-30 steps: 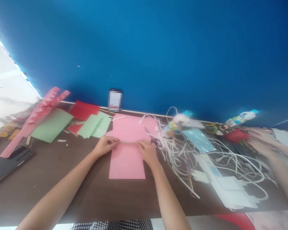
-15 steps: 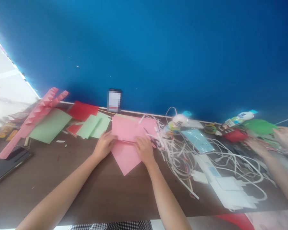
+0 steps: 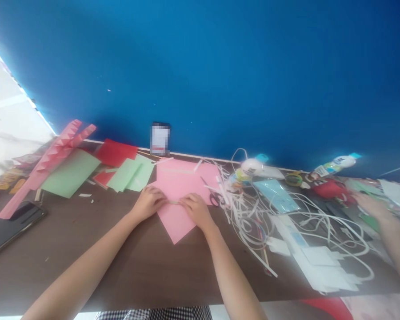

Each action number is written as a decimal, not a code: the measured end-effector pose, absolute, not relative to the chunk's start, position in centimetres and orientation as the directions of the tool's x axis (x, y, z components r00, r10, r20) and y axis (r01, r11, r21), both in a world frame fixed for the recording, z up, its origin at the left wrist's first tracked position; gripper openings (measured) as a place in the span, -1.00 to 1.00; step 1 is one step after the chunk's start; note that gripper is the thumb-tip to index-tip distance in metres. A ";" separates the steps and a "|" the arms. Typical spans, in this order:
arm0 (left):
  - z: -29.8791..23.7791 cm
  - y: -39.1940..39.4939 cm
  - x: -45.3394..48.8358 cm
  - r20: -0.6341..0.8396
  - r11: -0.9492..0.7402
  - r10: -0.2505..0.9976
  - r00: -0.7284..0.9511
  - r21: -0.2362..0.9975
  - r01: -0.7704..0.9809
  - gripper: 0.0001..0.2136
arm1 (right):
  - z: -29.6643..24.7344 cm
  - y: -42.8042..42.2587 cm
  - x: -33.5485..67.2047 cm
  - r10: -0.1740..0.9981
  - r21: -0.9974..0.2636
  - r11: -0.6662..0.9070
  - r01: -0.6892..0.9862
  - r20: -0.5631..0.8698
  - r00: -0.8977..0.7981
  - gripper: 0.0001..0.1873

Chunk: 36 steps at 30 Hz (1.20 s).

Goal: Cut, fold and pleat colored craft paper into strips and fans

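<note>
On the table in front of me lies a sheet of pink paper (image 3: 177, 224), one corner pointing toward me. My left hand (image 3: 150, 203) pinches it from the left with curled fingers. From the right, my right hand (image 3: 196, 208) pinches it too. A narrow pale strip (image 3: 173, 202) shows across the paper between my fingertips; whether it is a stick or a folded edge I cannot tell. More pink paper (image 3: 190, 180) lies flat just beyond my hands. Scissors (image 3: 214, 198) rest by its right edge, partly under white paper strips.
Green paper (image 3: 70, 173), red paper (image 3: 116, 152), a pleated pink paper piece (image 3: 50, 160) and a phone (image 3: 15, 229) are at left. Tangled white cables (image 3: 246, 218), a power strip (image 3: 296, 246) and a glue bottle (image 3: 251, 168) are at right, near another person's hand (image 3: 370, 205).
The dark fold line between my hands is gone from view, and a pale strip shows there. At the right, the other person's raised green paper has gone down.
</note>
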<state>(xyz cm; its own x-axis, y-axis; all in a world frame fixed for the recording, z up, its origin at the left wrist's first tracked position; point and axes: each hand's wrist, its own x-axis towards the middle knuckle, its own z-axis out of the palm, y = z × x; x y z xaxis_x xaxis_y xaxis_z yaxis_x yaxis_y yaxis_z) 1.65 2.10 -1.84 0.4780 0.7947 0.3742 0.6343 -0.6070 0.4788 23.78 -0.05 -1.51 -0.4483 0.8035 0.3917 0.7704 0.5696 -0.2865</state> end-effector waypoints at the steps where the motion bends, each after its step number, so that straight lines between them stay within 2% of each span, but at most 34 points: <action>1: -1.8 2.1 1.7 0.371 -0.600 0.800 0.472 0.475 0.643 -0.84 | -1.5 0.0 23.8 0.812 -0.302 0.561 0.771 0.382 -0.441 -0.80; 5: -1.6 2.2 1.6 0.366 -0.559 0.828 0.425 0.478 0.678 -0.81 | -1.7 0.2 24.0 0.857 -0.356 0.490 0.796 0.365 -0.364 -0.81; 12: -1.7 2.4 1.6 0.317 -0.431 0.900 0.298 0.556 0.710 -0.77 | -1.8 0.5 23.8 0.937 -0.481 0.312 0.819 0.298 -0.182 -0.81; 18: -1.7 2.5 1.9 0.281 -0.370 0.926 0.252 0.545 0.753 -0.74 | -2.0 0.5 23.8 0.960 -0.581 0.229 0.781 0.270 -0.081 -0.84; 26: -1.2 2.5 1.9 0.270 -0.394 0.917 0.293 0.503 0.770 -0.76 | -2.0 0.5 23.5 0.954 -0.554 0.259 0.792 0.273 -0.121 -0.88; 31: -1.9 2.4 2.2 0.341 -0.386 0.904 0.258 0.390 0.836 -0.80 | -2.1 0.4 23.3 0.951 -0.529 0.271 0.804 0.278 -0.138 -0.87; 33: -2.1 2.3 2.3 0.397 -0.456 0.863 0.312 0.346 0.820 -0.81 | -2.2 0.3 23.3 0.948 -0.494 0.276 0.824 0.280 -0.150 -0.86; 36: -2.4 2.1 2.4 0.428 -0.640 0.760 0.489 0.358 0.680 -0.75 | -2.1 0.1 23.1 0.941 -0.405 0.272 0.873 0.301 -0.154 -0.83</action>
<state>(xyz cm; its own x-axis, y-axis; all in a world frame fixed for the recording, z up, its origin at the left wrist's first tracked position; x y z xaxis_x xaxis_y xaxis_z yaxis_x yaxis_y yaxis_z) 2.40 2.12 -2.40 0.4893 0.7600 0.4277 0.6801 -0.6395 0.3584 23.12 0.06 -2.12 -0.1539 0.9413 0.3006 0.8727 0.2721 -0.4053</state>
